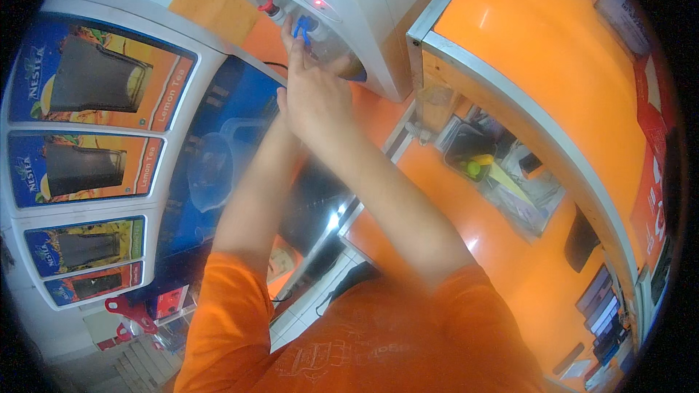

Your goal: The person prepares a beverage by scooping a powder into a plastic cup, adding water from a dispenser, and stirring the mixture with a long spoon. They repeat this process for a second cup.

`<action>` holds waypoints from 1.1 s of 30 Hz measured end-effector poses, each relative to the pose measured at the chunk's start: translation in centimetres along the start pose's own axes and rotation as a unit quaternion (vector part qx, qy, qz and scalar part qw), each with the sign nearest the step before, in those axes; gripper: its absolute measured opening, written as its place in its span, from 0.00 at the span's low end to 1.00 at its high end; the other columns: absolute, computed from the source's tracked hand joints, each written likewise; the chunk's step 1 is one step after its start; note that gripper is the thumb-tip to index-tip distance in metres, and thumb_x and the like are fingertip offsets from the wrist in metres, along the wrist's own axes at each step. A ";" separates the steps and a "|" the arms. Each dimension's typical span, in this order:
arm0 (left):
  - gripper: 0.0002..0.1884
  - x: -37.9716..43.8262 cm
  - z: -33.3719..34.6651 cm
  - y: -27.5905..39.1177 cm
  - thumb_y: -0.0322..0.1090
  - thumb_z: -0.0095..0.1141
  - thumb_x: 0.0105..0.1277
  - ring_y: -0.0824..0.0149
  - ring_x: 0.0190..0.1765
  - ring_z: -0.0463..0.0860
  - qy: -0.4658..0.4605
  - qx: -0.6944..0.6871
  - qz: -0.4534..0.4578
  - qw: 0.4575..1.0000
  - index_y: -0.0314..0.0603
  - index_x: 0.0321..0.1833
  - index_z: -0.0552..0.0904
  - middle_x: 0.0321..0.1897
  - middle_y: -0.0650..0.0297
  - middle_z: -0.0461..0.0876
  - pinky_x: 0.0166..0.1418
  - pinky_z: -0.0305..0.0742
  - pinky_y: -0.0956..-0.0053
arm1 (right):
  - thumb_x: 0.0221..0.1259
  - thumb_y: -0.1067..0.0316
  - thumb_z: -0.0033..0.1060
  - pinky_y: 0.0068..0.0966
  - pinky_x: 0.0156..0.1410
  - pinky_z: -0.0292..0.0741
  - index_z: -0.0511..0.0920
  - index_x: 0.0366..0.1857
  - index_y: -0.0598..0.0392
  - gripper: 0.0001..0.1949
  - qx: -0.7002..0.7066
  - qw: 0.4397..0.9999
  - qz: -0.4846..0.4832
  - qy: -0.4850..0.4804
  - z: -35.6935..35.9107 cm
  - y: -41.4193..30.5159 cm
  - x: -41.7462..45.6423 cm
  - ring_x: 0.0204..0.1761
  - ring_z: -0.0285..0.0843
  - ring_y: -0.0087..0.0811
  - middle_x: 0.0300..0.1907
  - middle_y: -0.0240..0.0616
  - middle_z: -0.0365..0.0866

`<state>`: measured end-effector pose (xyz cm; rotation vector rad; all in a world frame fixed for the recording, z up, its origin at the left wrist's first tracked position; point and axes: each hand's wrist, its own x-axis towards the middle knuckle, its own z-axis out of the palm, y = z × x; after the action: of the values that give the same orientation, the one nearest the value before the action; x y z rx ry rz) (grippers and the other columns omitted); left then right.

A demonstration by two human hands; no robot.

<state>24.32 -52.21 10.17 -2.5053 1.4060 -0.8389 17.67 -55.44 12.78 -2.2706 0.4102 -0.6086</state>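
Note:
My right hand [319, 95] reaches across to a white water dispenser [377, 27]. Its extended finger touches the blue tap lever [302, 27], while the thumb stands apart at the left. Beside the blue tap is a red tap [267, 6], and a red light glows above. My left forearm [254, 191] passes beneath my right wrist. The left hand is mostly hidden behind the right, so its grasp cannot be made out. What is under the tap is blurred.
At left stands a white drink machine [223, 46] with Nestea panels, and a clear plastic jug [210, 174] against its blue front. An orange counter [437, 196] and metal-edged raised shelf [491, 71] lie at right, with a dark bin [469, 147] of small items.

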 end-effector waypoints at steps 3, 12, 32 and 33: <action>0.20 0.3 0.2 0.0 0.34 0.50 0.70 0.53 0.83 0.54 0.005 -0.058 -0.020 0.998 0.87 0.53 0.78 0.80 0.62 0.65 0.85 0.48 0.65 | 0.65 0.61 0.67 0.45 0.51 0.84 0.55 0.76 0.69 0.41 0.000 0.999 0.016 -0.041 -0.6 -0.3 0.1 0.48 0.88 0.54 0.52 0.61 0.85; 0.21 -0.1 0.5 0.1 0.34 0.49 0.72 0.54 0.81 0.58 0.050 -0.386 -0.135 0.911 0.81 0.60 0.71 0.79 0.60 0.66 0.82 0.54 0.64 | 0.66 0.62 0.67 0.46 0.50 0.83 0.56 0.75 0.70 0.40 0.003 0.998 0.018 -0.052 -0.9 -0.4 0.0 0.43 0.89 0.55 0.43 0.55 0.89; 0.29 0.3 2.3 0.7 0.33 0.47 0.76 0.54 0.76 0.67 0.107 -0.804 -0.179 0.556 0.67 0.76 0.56 0.76 0.54 0.67 0.76 0.67 0.62 | 0.65 0.61 0.67 0.51 0.49 0.82 0.60 0.70 0.64 0.35 -0.015 1.000 -0.023 0.015 -0.3 0.5 0.0 0.38 0.87 0.61 0.34 0.59 0.88; 0.30 0.4 2.4 0.8 0.33 0.47 0.76 0.54 0.76 0.68 0.108 -0.810 -0.177 0.549 0.67 0.77 0.56 0.76 0.54 0.67 0.75 0.67 0.61 | 0.65 0.61 0.67 0.51 0.49 0.82 0.61 0.69 0.63 0.34 -0.020 0.999 -0.028 0.023 -0.4 0.5 0.0 0.38 0.87 0.62 0.34 0.59 0.88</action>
<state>25.20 -53.32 8.00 -4.0379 2.4327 0.8646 17.36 -56.02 12.64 -2.3162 0.3863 -0.6870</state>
